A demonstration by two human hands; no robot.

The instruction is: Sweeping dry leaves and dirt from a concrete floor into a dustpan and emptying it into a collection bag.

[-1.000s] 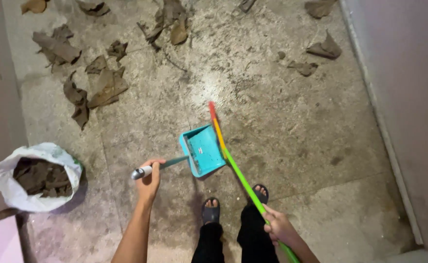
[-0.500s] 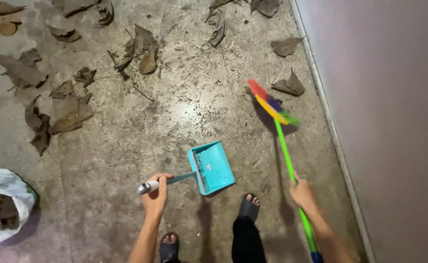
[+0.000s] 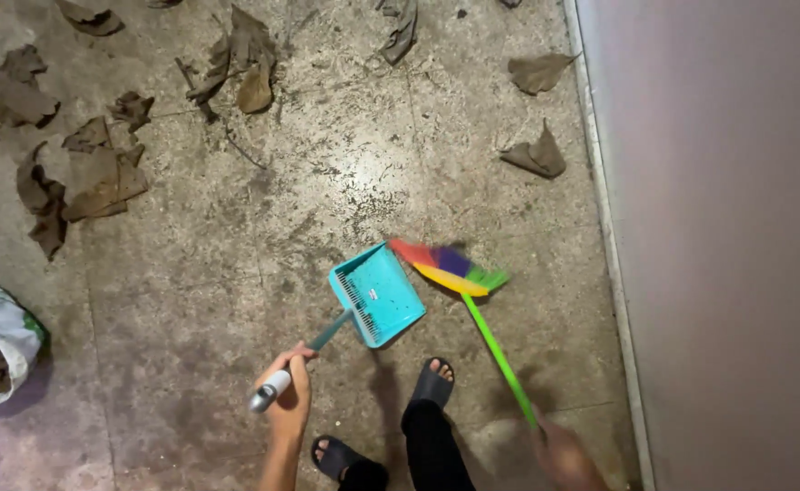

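Left hand [image 3: 288, 397] grip closed around teal plastic dustpan [image 3: 377, 293] handle, right hand [image 3: 562, 455] grip clasping green-handled rainbow-bristled broom [image 3: 454, 270], bristles beside pan, brown dry leaves [image 3: 100, 177] on concrete floor [image 3: 236, 300]

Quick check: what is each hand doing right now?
Left hand: closed around the dustpan handle.
Right hand: blurred, closed on the green broom handle.

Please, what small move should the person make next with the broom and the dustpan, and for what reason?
Probably lower the dustpan flat on the floor and draw the broom bristles toward its open edge. The left hand holds the pan tilted by its handle, the right hand holds the green stick, and the bristles already lie beside the pan. The nearest dry leaf lies farther off, near the wall.
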